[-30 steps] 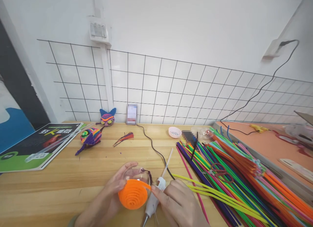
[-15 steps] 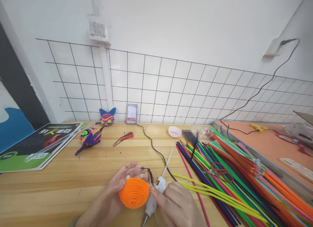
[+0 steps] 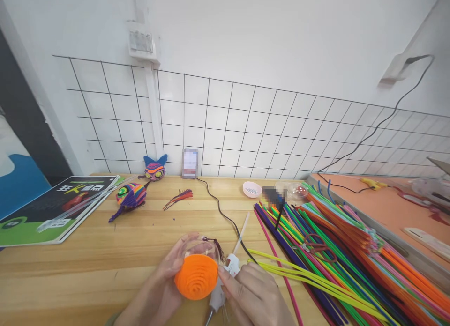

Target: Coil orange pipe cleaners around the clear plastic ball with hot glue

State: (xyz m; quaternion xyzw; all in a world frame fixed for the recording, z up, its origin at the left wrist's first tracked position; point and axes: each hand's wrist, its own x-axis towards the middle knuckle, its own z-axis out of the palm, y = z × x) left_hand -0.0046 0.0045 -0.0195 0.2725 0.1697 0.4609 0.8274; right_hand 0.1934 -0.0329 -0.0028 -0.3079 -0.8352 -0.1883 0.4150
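A clear plastic ball (image 3: 202,245) rests in my left hand (image 3: 165,274), whose fingers wrap round its left and far side. Its near half is covered by a tight coil of orange pipe cleaner (image 3: 196,278). My right hand (image 3: 251,293) is closed, the other fingers curled in, with the index fingertip pressed to the coil's right edge. A dark tassel (image 3: 218,246) hangs from the top of the ball. Between the ball and my right hand lies a white glue gun (image 3: 232,265), partly hidden, with a glue stick (image 3: 242,234) in its back end.
Loose pipe cleaners (image 3: 316,251) in many colours cover the right side, with scissors (image 3: 319,247) on them. Farther back are a pink bowl (image 3: 252,189), two striped fish-like figures (image 3: 131,195), a thread tassel (image 3: 178,198) and a phone-like device (image 3: 190,163). A book (image 3: 59,209) lies left.
The ball and my left hand have shifted slightly right, and the orange coil faces me a little more. My right index finger stays at its edge.
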